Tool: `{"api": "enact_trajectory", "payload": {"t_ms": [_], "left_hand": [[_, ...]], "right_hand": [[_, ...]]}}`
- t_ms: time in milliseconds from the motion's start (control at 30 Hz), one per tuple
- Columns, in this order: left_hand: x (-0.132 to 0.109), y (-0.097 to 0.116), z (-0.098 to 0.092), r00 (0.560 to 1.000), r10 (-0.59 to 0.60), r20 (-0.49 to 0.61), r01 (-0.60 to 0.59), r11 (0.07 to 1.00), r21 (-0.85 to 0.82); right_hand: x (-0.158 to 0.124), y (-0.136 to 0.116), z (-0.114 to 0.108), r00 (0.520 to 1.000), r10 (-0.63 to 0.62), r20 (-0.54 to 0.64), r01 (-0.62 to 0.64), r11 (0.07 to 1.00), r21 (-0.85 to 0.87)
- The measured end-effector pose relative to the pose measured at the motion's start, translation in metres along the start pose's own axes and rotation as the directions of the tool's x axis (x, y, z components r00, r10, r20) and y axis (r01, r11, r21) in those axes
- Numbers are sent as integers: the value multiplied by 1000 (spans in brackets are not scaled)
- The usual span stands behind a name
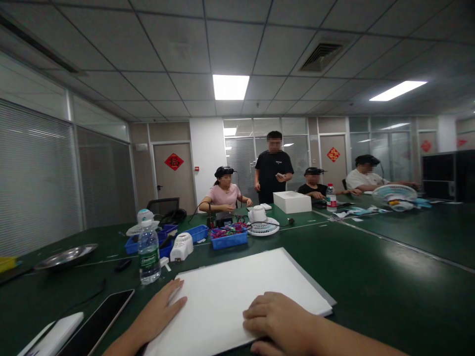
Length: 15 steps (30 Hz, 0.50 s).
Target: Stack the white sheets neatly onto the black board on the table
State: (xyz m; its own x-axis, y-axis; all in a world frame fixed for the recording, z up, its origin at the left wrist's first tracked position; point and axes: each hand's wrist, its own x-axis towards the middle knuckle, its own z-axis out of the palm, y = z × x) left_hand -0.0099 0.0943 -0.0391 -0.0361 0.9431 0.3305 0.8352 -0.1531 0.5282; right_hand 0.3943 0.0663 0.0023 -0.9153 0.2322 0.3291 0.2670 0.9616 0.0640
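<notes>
Left hand [161, 309] lay palm-down, fingers spread flat on the left edge of the white sheet [237, 277], gripping nothing. Right hand [280, 319] sat knuckles-up with fingers curled over the sheet's near edge; couldn't tell if it pinched that edge or just rested. The sheet lay flat at the near edge of the worktop [371, 277], slightly skewed, with a grey layer [322, 294] showing under its right side. My read: thin, light, fairly stiff board or paper stack, smooth face, likely to slide on the green top and crease if bent. Best held by two opposite edges near the corners, not by one corner. Near-left corner of the worktop: a dark phone [96, 326] face-up and a white pad [55, 336] just beside it. Just beyond the left hand stood a water bottle [149, 254], upright, close to the sheet's far-left corner but apart from it. Along the left edge, a metal dish [67, 256]. Mid-worktop: a blue bin [229, 238] of coloured parts, a fan grille [262, 227], then a white box [292, 201]. At the far end other people sat, and a person [274, 173] stood.
</notes>
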Motion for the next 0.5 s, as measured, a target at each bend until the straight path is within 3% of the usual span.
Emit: {"api": "enact_trajectory", "payload": {"t_ms": [333, 500], "left_hand": [[2, 1, -2, 999, -4, -34, 4, 1000, -12], [1, 2, -4, 1000, -9, -10, 8, 1000, -27]], "right_hand": [[-5, -3, -7, 998, 36, 61, -52, 958, 283], [-11, 9, 5, 974, 225, 32, -224, 932, 284]]}}
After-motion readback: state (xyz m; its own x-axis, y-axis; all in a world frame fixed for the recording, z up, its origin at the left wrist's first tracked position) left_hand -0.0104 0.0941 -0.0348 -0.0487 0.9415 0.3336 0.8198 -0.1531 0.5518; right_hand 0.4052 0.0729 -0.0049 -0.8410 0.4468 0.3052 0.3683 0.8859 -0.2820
